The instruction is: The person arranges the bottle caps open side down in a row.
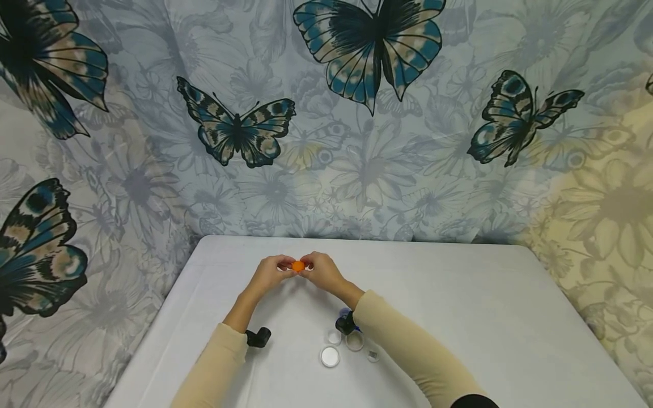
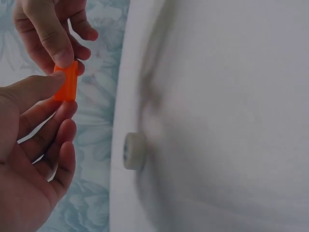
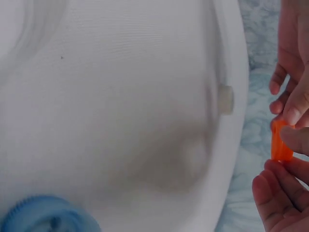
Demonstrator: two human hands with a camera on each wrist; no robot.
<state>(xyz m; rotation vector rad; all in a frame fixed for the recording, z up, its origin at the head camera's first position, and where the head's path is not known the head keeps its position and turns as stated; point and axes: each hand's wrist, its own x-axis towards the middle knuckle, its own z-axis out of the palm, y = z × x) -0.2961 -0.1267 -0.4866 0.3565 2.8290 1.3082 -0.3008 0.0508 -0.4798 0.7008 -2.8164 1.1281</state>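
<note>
A small orange piece (image 1: 298, 266), round from above and short and straight-sided from the side, is held up between both hands near the table's far edge. My left hand (image 2: 24, 145) pinches it with thumb and fingertips; its other fingers are bent below. From the opposite side my right hand (image 3: 285, 193) pinches the same piece, thumb across its face. The fingertips cover part of the orange piece (image 3: 281, 145), so its exact kind cannot be told. Close under the hands, a small whitish round thing (image 2: 134, 151) stands on the table.
Near the right forearm on the white table (image 1: 510, 317) lie a white round container (image 1: 330, 357), a clear round one (image 1: 355, 341) and a small clear piece (image 1: 373, 356). A blue ribbed lid (image 3: 48, 215) shows in the right wrist view. Patterned cloth (image 1: 357, 187) hangs behind.
</note>
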